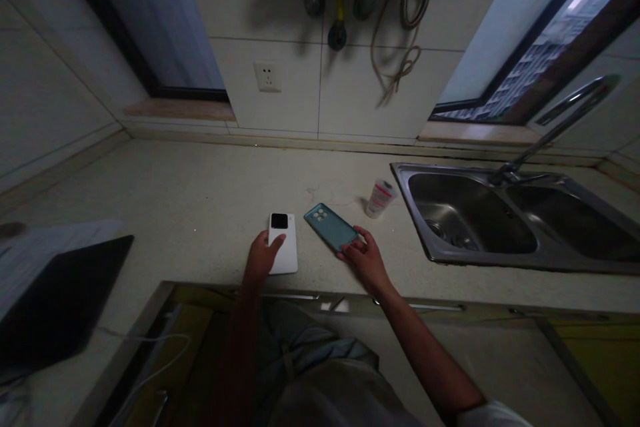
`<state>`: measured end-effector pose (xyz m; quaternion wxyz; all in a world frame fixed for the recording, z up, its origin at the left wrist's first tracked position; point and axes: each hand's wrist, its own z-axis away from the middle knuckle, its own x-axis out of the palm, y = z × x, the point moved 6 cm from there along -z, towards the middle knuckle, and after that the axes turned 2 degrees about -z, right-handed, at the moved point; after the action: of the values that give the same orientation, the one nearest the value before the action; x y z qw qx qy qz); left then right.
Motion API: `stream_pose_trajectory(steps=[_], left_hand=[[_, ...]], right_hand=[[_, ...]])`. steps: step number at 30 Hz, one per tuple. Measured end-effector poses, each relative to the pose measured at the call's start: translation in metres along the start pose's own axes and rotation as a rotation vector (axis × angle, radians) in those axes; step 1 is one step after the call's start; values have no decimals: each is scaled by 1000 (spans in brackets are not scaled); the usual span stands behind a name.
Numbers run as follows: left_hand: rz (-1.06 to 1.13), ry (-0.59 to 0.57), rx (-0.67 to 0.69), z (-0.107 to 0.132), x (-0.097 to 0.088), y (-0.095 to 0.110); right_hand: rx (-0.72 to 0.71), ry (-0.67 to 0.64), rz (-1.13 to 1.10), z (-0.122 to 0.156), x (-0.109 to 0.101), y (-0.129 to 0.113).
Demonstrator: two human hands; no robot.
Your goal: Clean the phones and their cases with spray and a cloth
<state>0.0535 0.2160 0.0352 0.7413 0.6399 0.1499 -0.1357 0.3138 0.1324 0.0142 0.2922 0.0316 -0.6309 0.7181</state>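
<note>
Beyond the right hand point(367, 260), a clear plastic cup with a pinkish-red label point(381, 198) sits on the speckled beige countertop point(200, 180); whether it stands or lies tilted cannot be determined. Further right of that hand is a stainless steel double sink point(480, 260) with a curved metal faucet point(565, 120) behind it. Well left of the left hand point(261, 257) lies a flat black tablet or laptop point(60, 300), with a thin white cable point(160, 347) running near it. A white wall socket point(267, 77) is set in the tiled wall ahead of the hands.

Under the left hand, a white rectangular smartphone with a black square panel point(283, 243) lies flat on the counter, its lower part covered by the fingers. Just right of it, a smartphone in a teal case with round camera lenses point(331, 227) lies back-up at an angle, its lower corner touched by the right hand's fingers point(353, 248). Neither hand's grip can be confirmed as clamped
</note>
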Motion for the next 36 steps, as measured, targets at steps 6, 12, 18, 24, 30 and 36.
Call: stream_pose_trajectory(steps=[6, 12, 18, 24, 30, 36], left_hand=[[-89, -18, 37, -3, -1, 1], [-166, -7, 75, -7, -1, -1], [-353, 24, 50, -2, -6, 6], [-679, 61, 5, 19, 1, 21], [-812, 140, 105, 25, 9, 20], [-941, 325, 262, 28, 11, 17]], right_hand=[[-165, -46, 398, -5, -5, -1], [-314, -59, 739, -2, -1, -12], [-300, -111, 940, -3, 10, -19], [-309, -191, 996, 3, 22, -16], [-299, -282, 1048, 9, 37, -12], [-334, -291, 1165, -1, 26, -22]])
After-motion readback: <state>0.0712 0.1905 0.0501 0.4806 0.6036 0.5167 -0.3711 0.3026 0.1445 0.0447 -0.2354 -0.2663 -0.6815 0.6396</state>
